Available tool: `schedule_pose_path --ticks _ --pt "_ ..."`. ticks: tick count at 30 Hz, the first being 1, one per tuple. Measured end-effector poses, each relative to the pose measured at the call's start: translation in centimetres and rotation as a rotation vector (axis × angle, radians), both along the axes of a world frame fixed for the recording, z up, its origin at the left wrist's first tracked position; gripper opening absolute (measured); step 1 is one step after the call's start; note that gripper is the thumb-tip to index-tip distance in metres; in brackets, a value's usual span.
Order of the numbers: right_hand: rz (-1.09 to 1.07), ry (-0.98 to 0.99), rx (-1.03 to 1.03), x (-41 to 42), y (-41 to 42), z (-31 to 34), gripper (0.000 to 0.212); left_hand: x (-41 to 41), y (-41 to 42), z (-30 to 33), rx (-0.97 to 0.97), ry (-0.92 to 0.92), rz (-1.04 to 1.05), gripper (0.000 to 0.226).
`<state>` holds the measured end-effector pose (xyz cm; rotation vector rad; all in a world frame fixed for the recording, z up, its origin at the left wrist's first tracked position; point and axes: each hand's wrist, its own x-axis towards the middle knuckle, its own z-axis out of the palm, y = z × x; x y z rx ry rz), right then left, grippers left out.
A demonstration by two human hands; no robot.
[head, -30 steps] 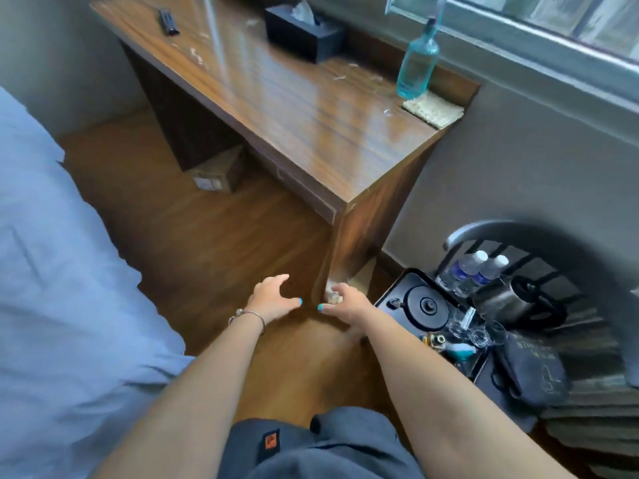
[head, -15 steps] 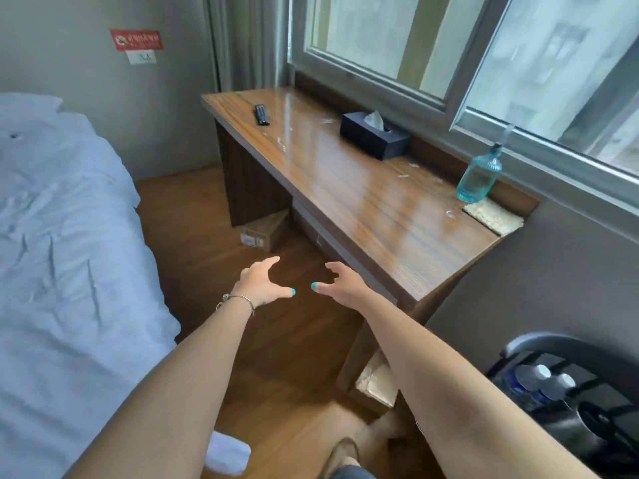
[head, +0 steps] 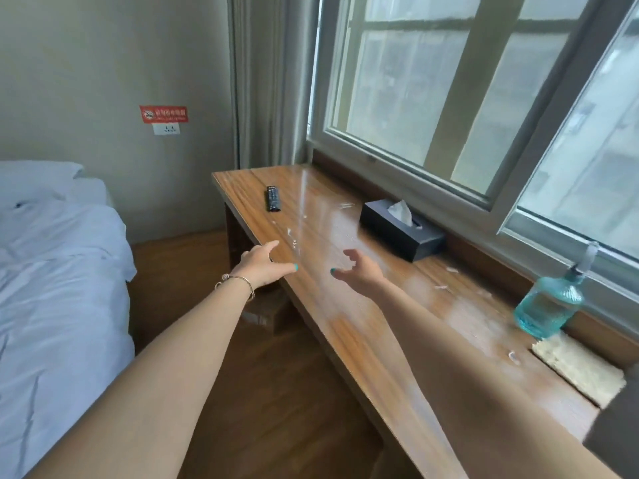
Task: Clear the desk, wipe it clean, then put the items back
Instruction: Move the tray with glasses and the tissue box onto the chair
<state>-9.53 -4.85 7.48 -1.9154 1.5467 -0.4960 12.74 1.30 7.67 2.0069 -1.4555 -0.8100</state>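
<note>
Both hands now raised from floor level to over the desk [head: 397, 357] | left hand [head: 262, 267] open, right hand [head: 359, 273] loosely curled, both empty | remote control [head: 273, 198] ahead, nearer left hand, long axis pointing away | tissue box [head: 403, 229] beyond right fingers.

Beyond the left hand [head: 261, 267], the remote control [head: 272, 198] is too small for its buttons to be read. A cardboard box [head: 268, 314] under the desk [head: 363, 323] is mostly hidden by the left wrist and the desktop edge. Right of the right hand [head: 359, 271], the spray bottle [head: 549, 304] has a blurred nozzle, and the red wall sign [head: 164, 114] is illegible. Both forearms run off the bottom edge.
</note>
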Motion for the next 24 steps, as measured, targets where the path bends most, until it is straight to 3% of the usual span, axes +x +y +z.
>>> schedule_pose_path --ticks 10,14,18,24 --pt "0.006 0.081 0.046 6.5 -13.5 -1.5 0.062 8.4 -14.5 -2.0 0.023 0.093 -0.009 0.08" --pt "-0.094 -0.005 0.027 10.0 -18.2 -2.5 0.06 12.3 -21.2 -3.3 0.024 0.142 -0.031 0.077" --pt "-0.298 -0.085 0.032 10.6 -21.0 -3.1 0.058 14.0 -26.9 -4.0 -0.022 0.353 0.046 0.066" --pt "-0.531 0.26 -0.099 5.2 -23.0 -2.8 0.059 15.7 -33.3 -6.6 -0.032 0.016 -0.141 0.081"
